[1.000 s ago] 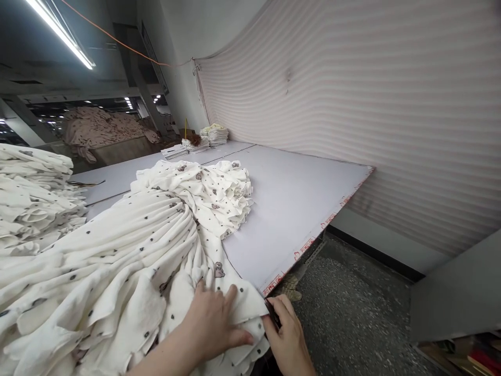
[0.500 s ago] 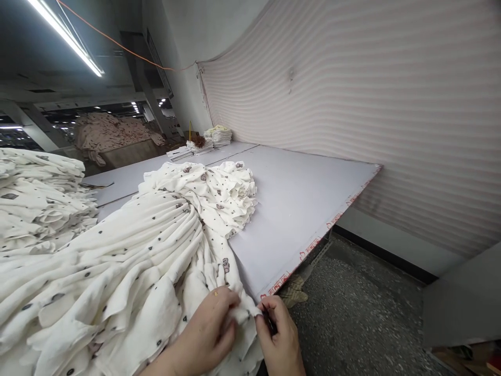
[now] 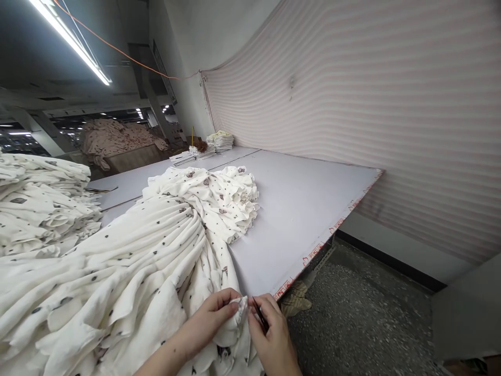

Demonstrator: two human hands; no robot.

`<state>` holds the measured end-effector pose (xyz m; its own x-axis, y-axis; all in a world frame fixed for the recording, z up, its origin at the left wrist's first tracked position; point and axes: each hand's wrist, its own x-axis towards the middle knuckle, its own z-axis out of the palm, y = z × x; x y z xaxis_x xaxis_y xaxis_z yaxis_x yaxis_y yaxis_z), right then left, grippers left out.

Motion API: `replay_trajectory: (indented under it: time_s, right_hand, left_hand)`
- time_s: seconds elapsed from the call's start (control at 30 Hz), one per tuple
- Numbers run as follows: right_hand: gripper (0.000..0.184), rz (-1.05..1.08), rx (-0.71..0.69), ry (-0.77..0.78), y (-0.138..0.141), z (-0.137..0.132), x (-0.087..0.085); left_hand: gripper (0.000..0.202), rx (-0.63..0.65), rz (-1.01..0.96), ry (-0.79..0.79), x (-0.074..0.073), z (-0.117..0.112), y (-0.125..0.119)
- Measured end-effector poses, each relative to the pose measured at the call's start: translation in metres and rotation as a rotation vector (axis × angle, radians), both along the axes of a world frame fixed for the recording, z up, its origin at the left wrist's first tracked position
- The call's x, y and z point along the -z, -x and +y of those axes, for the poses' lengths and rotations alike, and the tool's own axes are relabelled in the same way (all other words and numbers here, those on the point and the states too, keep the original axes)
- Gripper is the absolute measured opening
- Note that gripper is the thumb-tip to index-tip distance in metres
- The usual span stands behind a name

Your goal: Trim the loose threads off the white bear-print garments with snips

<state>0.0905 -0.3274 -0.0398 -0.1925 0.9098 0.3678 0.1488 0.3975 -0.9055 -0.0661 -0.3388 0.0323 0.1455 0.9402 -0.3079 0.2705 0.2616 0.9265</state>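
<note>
A large heap of white fabric (image 3: 129, 266) with small dark prints spreads over the grey cutting table (image 3: 305, 203). At the table's near corner my left hand (image 3: 213, 313) pinches a bunched edge of this fabric between thumb and fingers. My right hand (image 3: 272, 334) is closed beside it, gripping a thin dark tool (image 3: 259, 315) whose tip points at the pinched edge. The rest of the tool is hidden in my fist.
A second stack of the same white fabric (image 3: 43, 203) lies at the left. Small stacks of folded pieces (image 3: 219, 141) sit at the table's far end. A striped curtain wall (image 3: 371, 94) runs along the right, above a speckled floor (image 3: 352, 324).
My left hand went from lying flat on the fabric to pinching its edge and lifting it slightly. My right hand with the tool closed in on that edge.
</note>
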Motion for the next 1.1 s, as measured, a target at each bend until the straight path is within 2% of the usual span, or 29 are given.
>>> replay_trajectory:
  time_s: [0.17,0.33,0.47,0.57,0.77,1.1]
  right_hand:
    - [0.017,-0.002,0.020,-0.023,-0.002,-0.005,0.003]
    - [0.020,-0.061,0.014,0.010,0.001,0.000,0.002]
    - [0.021,-0.009,0.053,0.045,0.004,0.004,-0.003]
    - [0.015,0.002,0.074,0.073,-0.001,0.004,-0.001]
    - [0.025,-0.032,-0.109,0.177,-0.008,0.003,0.008]
    - [0.029,0.051,-0.214,0.319,-0.004,0.014,-0.007]
  left_hand:
    - [0.031,0.043,-0.030,0.000,0.004,0.000,-0.001]
    - [0.035,0.034,0.029,-0.049,0.008,-0.001,-0.005]
    - [0.033,-0.034,0.001,-0.073,0.009,0.001,-0.007]
    - [0.035,-0.093,-0.048,-0.071,0.010,0.001,-0.006]
    - [0.033,-0.087,-0.112,-0.047,0.011,-0.001,-0.006]
    - [0.032,0.008,-0.034,-0.017,0.010,0.003,-0.003]
